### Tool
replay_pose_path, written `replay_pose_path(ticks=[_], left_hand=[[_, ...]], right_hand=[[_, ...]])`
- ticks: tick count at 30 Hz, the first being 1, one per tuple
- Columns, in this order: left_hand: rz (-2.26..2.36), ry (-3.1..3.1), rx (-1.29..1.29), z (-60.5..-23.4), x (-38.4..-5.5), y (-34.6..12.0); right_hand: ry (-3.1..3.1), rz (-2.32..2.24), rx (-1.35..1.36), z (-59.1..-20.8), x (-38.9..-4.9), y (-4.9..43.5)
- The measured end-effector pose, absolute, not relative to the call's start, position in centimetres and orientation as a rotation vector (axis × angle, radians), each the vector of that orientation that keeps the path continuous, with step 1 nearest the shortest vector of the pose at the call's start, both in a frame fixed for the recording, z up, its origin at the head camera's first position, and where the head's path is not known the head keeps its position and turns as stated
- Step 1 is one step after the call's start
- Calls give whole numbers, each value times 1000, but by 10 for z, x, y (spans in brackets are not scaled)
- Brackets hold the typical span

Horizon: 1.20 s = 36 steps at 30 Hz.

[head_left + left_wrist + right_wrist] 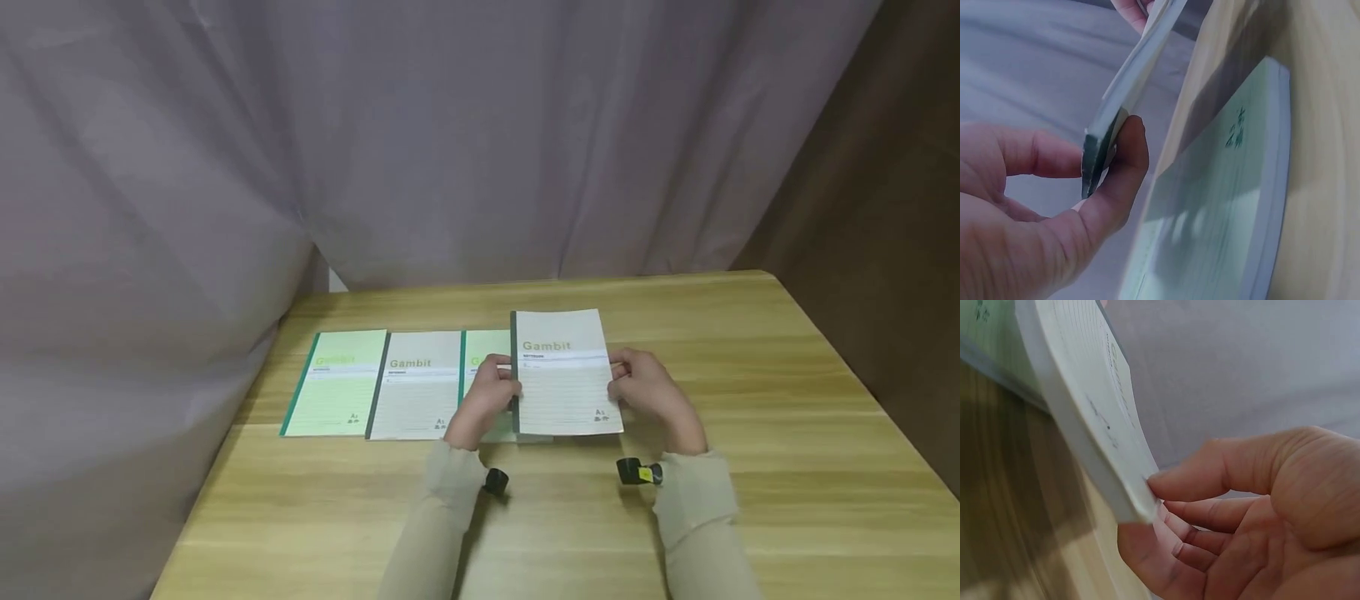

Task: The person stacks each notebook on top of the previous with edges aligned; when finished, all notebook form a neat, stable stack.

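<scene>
Both hands hold a notebook (564,392) with a pale grey cover, dark spine and "Gambit" lettering. It is raised off the table, its shadow falling below in the wrist views. My left hand (483,400) pinches the spine side between thumb and fingers. At the opposite edge, my right hand (658,396) grips with the thumb on the cover and fingers behind. Beneath and left of it lies a green notebook (1210,200), partly covered in the head view. Farther left are a grey notebook (415,400) and another green notebook (337,392), side by side.
The wooden table (562,533) extends around the notebooks, its back edge against a grey curtain (487,142). A darker brown drape (870,208) hangs on the right. Small black devices are worn at both wrists.
</scene>
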<state>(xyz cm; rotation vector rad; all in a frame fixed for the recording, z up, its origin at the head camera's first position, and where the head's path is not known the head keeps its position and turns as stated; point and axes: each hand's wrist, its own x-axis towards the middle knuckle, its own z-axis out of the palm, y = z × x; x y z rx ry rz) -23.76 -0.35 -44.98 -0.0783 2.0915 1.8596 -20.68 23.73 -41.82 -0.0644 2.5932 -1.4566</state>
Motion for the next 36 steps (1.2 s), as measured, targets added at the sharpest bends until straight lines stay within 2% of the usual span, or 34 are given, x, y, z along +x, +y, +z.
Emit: replay_pose_path(ticks=[25,36], left_hand=[[1853,2176,-104,-454,-243,-56],[1868,2170,-142,-461,-248,-68]], right_hand=[[2506,-1535,-126,-432,-222,187],[2480,-1533,-59,-438,-225,169]])
